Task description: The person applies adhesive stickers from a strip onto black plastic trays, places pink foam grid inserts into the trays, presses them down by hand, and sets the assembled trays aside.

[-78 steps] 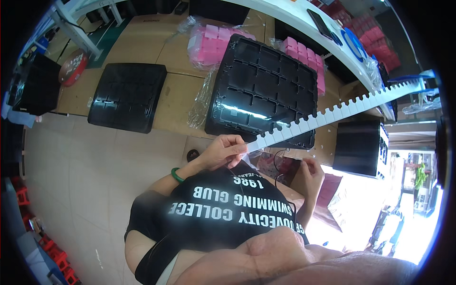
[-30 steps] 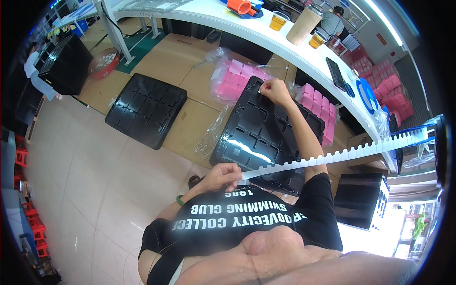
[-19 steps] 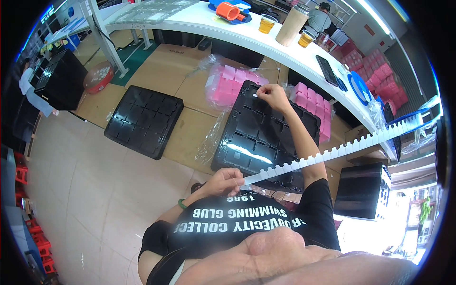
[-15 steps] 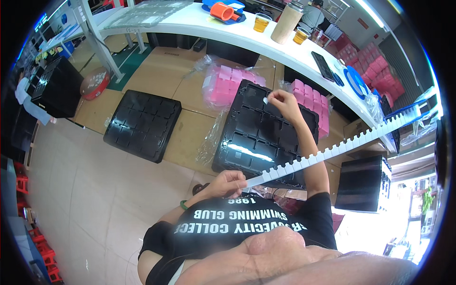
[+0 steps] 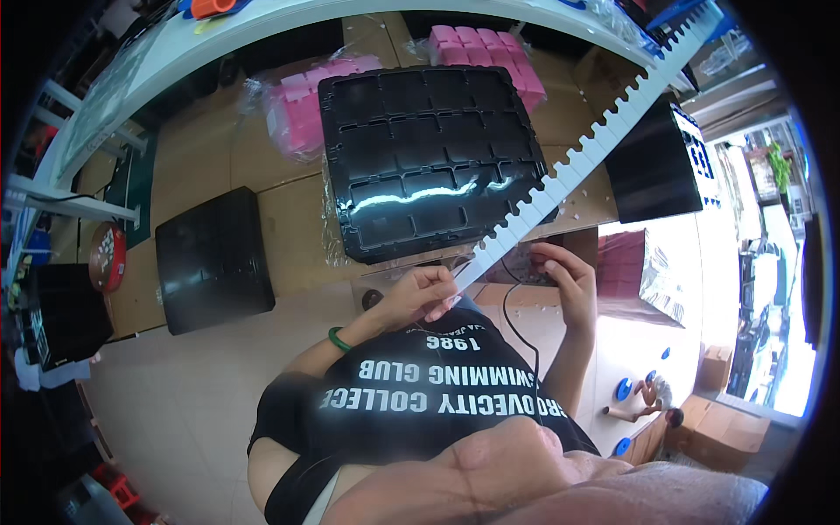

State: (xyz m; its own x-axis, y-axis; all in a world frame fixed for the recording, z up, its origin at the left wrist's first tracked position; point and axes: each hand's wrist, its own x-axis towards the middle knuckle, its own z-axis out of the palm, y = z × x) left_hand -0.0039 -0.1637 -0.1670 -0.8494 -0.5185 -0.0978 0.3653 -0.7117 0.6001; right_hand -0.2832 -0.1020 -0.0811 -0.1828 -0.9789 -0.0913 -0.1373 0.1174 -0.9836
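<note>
My left hand (image 5: 422, 294), with a green bangle at the wrist, pinches the lower end of a long white notched strip (image 5: 582, 164) in front of my shirt. The strip slants up and right past the bench edge, square tabs along its upper side. Right of the strip's lower part, my right hand (image 5: 569, 278) has its fingers loosely bent and apart, with nothing visible in them. A black plastic tray (image 5: 420, 144) divided into rectangular compartments lies beyond both hands. Part of its right front corner is hidden behind the strip.
Pink foam blocks (image 5: 306, 112) in clear film sit left of the tray, and more pink blocks (image 5: 499, 54) stand behind it. Another black tray (image 5: 214, 260) lies at left on the cardboard (image 5: 293, 210). A white bench (image 5: 289, 19) crosses the back; a black cable (image 5: 516, 328) hangs near my right hand.
My right hand has come back from above the tray toward my body; the small white piece it pinched no longer shows. My left hand keeps the strip. The view has shifted.
</note>
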